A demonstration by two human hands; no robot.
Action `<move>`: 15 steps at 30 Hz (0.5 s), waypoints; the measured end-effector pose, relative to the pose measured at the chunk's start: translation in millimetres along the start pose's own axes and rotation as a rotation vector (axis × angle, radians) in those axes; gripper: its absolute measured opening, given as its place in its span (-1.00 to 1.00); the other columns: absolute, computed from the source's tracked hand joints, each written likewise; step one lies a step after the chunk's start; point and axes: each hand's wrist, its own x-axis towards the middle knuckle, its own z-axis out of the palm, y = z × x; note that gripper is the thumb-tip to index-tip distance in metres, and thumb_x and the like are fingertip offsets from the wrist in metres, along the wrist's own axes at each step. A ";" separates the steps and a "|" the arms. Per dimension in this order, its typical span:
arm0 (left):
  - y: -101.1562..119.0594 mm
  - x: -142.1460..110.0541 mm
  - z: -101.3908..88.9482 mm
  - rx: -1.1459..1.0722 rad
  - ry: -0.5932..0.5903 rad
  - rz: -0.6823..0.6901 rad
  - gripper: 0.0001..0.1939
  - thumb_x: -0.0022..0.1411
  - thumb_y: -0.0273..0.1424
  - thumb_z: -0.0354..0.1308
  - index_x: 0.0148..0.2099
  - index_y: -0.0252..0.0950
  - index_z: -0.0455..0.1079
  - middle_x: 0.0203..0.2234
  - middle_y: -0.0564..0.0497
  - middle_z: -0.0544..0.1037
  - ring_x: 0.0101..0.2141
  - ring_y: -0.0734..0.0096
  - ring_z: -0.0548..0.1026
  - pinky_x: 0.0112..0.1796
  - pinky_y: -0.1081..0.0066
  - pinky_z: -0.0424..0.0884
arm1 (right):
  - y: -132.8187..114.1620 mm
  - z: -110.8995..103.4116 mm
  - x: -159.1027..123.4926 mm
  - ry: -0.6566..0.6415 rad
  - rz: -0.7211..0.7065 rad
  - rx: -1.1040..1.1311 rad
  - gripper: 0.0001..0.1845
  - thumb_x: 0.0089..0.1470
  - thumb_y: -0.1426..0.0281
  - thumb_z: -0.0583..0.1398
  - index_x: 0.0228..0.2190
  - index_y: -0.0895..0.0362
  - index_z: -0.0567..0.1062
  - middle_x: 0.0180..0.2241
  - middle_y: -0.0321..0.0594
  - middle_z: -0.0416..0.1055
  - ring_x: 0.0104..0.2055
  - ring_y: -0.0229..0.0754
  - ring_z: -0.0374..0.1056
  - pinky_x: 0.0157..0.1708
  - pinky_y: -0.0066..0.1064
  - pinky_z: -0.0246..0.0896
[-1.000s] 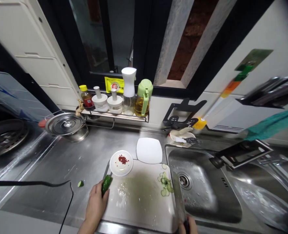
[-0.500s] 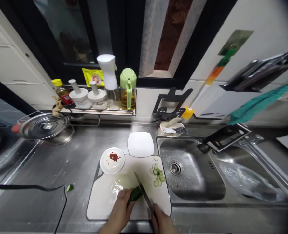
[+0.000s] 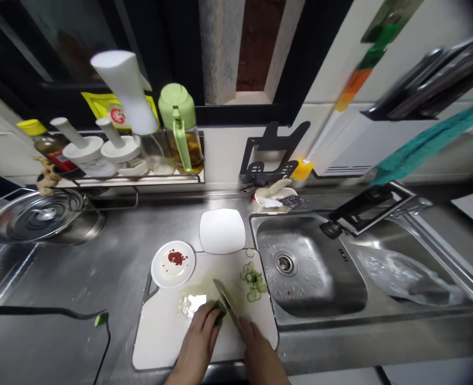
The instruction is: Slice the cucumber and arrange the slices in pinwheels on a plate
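Cucumber (image 3: 221,312) at lower centre, between the left hand (image 3: 198,332) and the knife (image 3: 227,305).
The left fingers curl closed over the cucumber, mostly hiding its long axis; the right hand (image 3: 259,348) is wrapped round the knife's handle end, the blade slanting just right of the cucumber, contact unclear. Cucumber slices (image 3: 254,283) lie farther right on the cutting board (image 3: 160,331), beyond the blade.

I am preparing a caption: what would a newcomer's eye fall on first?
Probably the left hand gripping a green cucumber piece and the right hand holding a knife, at the cutting board. Red bits stand out on a round white plate at the board's far left corner, and a green-topped bottle at the right end of the shelf.
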 end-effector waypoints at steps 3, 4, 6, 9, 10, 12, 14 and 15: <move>-2.4 -0.6 4.7 0.002 0.027 0.001 -0.69 0.31 -0.38 0.00 0.06 -0.24 0.36 -0.02 -0.12 0.50 0.01 0.28 0.46 0.02 0.20 0.45 | -12.1 -17.0 3.0 -0.026 -0.009 -0.047 -0.26 -0.04 0.74 -0.10 0.17 0.11 0.24 0.06 -0.04 0.38 0.03 -0.12 0.36 -0.04 -0.37 0.22; -3.0 -1.4 5.5 0.003 0.027 0.002 -0.69 0.31 -0.38 0.00 0.07 -0.23 0.36 -0.02 -0.11 0.50 0.02 0.29 0.45 0.03 0.21 0.44 | -16.0 -23.2 3.6 -0.031 -0.012 -0.069 -0.32 0.00 0.72 -0.11 0.13 0.12 0.30 0.01 -0.04 0.42 0.01 -0.11 0.37 -0.04 -0.36 0.23; -3.7 -3.3 6.3 0.010 0.028 -0.006 -0.68 0.30 -0.38 0.01 0.08 -0.22 0.36 -0.01 -0.11 0.50 0.02 0.28 0.45 0.04 0.21 0.43 | -22.1 -33.4 4.1 -0.043 -0.019 -0.105 -0.39 0.06 0.70 -0.13 0.06 0.13 0.37 -0.10 -0.04 0.48 -0.04 -0.10 0.41 -0.08 -0.36 0.24; -4.8 -5.8 7.3 0.022 0.035 -0.028 -0.68 0.30 -0.35 0.01 0.08 -0.22 0.37 0.00 -0.11 0.50 0.02 0.25 0.45 0.03 0.18 0.43 | -23.5 -38.1 1.2 -0.102 -0.010 -0.186 -0.33 0.00 0.73 -0.11 0.10 0.12 0.34 -0.13 -0.03 0.50 -0.12 -0.06 0.45 -0.18 -0.38 0.29; -5.4 -6.3 7.7 0.025 0.035 -0.031 -0.67 0.30 -0.35 0.01 0.08 -0.22 0.37 0.00 -0.11 0.50 0.03 0.24 0.45 0.03 0.18 0.43 | -21.7 -36.2 -1.5 -0.125 -0.005 -0.214 -0.29 -0.03 0.74 -0.10 0.11 0.10 0.33 -0.13 -0.03 0.50 -0.15 -0.05 0.46 -0.23 -0.38 0.31; -6.9 -6.8 8.2 0.032 0.031 -0.016 -0.67 0.30 -0.35 0.02 0.08 -0.23 0.38 0.00 -0.11 0.50 0.03 0.23 0.45 0.02 0.17 0.44 | -15.0 -27.7 -9.6 -0.125 -0.006 -0.271 -0.26 -0.08 0.75 -0.07 0.10 0.05 0.34 -0.15 -0.06 0.51 -0.25 -0.05 0.50 -0.37 -0.41 0.33; -7.7 -6.5 8.1 0.048 0.024 0.015 -0.68 0.29 -0.36 0.03 0.07 -0.24 0.38 -0.02 -0.11 0.51 0.02 0.23 0.45 0.00 0.19 0.45 | -5.8 -15.3 -20.3 -0.017 -0.037 -0.336 -0.28 -0.11 0.75 -0.04 0.06 0.04 0.38 -0.23 -0.10 0.53 -0.36 -0.09 0.50 -0.50 -0.47 0.29; -7.6 -6.1 7.8 0.058 0.025 0.028 -0.68 0.29 -0.37 0.03 0.07 -0.25 0.38 -0.03 -0.11 0.52 0.01 0.24 0.46 -0.01 0.20 0.46 | -1.1 -8.9 -25.9 0.074 -0.085 -0.366 -0.30 -0.11 0.75 -0.03 0.03 0.04 0.40 -0.27 -0.13 0.53 -0.42 -0.13 0.50 -0.52 -0.51 0.27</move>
